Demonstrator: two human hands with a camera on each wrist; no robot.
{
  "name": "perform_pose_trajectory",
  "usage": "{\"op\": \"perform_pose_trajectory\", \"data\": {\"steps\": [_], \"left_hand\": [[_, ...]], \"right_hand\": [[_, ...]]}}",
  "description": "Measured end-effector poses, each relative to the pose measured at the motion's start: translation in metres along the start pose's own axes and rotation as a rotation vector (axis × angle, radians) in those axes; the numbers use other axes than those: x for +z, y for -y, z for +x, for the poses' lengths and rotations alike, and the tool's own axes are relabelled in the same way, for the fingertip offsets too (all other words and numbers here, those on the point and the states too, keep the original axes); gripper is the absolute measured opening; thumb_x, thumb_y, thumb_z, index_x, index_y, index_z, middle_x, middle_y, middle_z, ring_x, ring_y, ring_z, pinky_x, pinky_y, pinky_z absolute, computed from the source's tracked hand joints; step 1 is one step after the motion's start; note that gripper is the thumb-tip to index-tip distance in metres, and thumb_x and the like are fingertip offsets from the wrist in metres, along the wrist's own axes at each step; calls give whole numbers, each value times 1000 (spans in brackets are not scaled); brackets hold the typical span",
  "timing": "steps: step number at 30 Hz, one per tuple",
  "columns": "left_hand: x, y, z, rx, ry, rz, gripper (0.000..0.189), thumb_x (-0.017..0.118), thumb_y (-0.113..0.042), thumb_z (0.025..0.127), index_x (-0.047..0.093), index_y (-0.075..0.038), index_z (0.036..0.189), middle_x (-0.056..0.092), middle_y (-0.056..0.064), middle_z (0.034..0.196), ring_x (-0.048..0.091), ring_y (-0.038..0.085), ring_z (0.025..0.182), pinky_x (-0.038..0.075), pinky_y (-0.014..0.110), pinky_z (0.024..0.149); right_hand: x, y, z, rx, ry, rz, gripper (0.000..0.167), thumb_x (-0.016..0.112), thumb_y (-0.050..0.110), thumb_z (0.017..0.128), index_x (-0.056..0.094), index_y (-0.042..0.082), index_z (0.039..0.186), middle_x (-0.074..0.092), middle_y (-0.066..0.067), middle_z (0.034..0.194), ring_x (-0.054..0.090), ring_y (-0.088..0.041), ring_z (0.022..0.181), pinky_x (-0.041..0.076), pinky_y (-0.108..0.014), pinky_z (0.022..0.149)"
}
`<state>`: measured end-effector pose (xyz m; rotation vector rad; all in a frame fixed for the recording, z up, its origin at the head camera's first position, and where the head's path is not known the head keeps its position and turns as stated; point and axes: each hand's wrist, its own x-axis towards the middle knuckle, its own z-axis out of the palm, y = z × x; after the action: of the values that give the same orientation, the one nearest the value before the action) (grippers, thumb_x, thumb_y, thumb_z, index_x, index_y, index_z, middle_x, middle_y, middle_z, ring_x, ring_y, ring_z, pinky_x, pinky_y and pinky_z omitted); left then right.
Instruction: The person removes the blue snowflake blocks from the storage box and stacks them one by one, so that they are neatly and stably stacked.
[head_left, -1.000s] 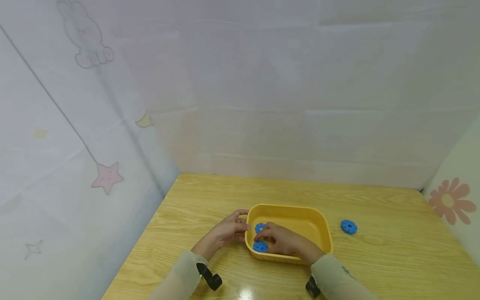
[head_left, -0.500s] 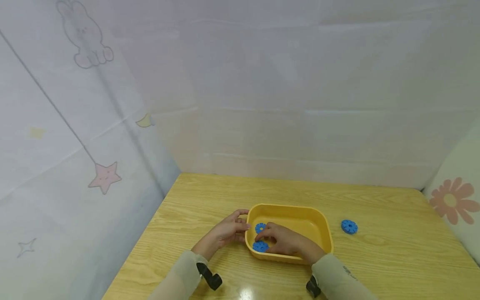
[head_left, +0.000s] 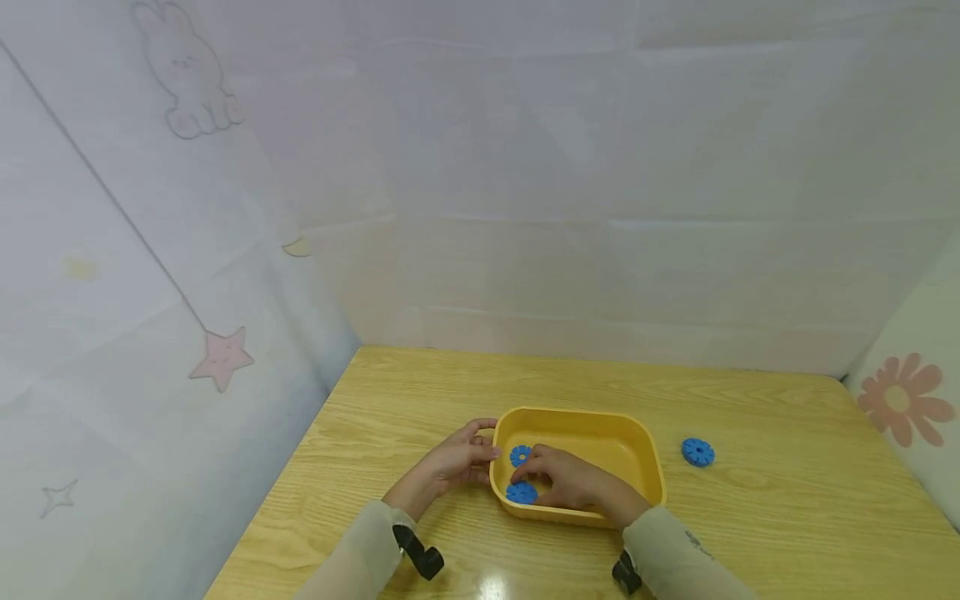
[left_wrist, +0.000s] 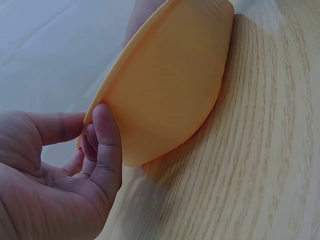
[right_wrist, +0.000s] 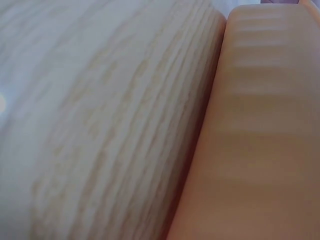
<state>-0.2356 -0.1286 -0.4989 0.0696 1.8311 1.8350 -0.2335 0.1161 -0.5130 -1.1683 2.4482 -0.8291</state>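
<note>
A yellow plastic tub (head_left: 585, 425) stands on the wooden table. My left hand (head_left: 453, 460) holds its left end; in the left wrist view the thumb and fingers (left_wrist: 107, 145) pinch the tub's rim. Inside the tub, my right hand (head_left: 570, 482) reaches to the near left corner. Its finger and thumb curl round the edge of a blue notched disc (head_left: 521, 493). A second blue disc (head_left: 520, 455) lies just behind it, partly covered by the right hand. The right wrist view shows only the tub's ribbed outer wall (right_wrist: 255, 150) and the tabletop.
A small stack of blue notched discs (head_left: 698, 452) lies on the wooden table (head_left: 787, 500) to the right of the tub. A pale curtain (head_left: 570, 183) with printed figures hangs behind the table and along both sides.
Both hands and the tub keep their places. The right fingers have shifted very slightly at the blue disc in the near left corner.
</note>
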Motion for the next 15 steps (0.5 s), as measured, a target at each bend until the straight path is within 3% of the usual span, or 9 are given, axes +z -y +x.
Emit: {"op": "perform_pose_trajectory", "data": {"steps": [7, 15], "left_hand": [[0, -1, 0, 4, 0, 1, 57, 62, -6, 98, 37, -8, 150, 58, 10, 104, 62, 19, 80, 56, 30, 65], [-1, 0, 0, -7, -6, 3, 56, 63, -8, 98, 39, -10, 149, 58, 10, 103, 63, 19, 82, 57, 31, 67]], "right_hand": [[1, 0, 0, -14, -27, -4, 29, 81, 21, 88, 74, 17, 116, 60, 1, 108, 51, -11, 90, 45, -25, 83], [2, 1, 1, 27, -79, 2, 32, 84, 23, 84, 73, 15, 113, 57, 4, 92, 47, -7, 77, 41, -20, 68]]}}
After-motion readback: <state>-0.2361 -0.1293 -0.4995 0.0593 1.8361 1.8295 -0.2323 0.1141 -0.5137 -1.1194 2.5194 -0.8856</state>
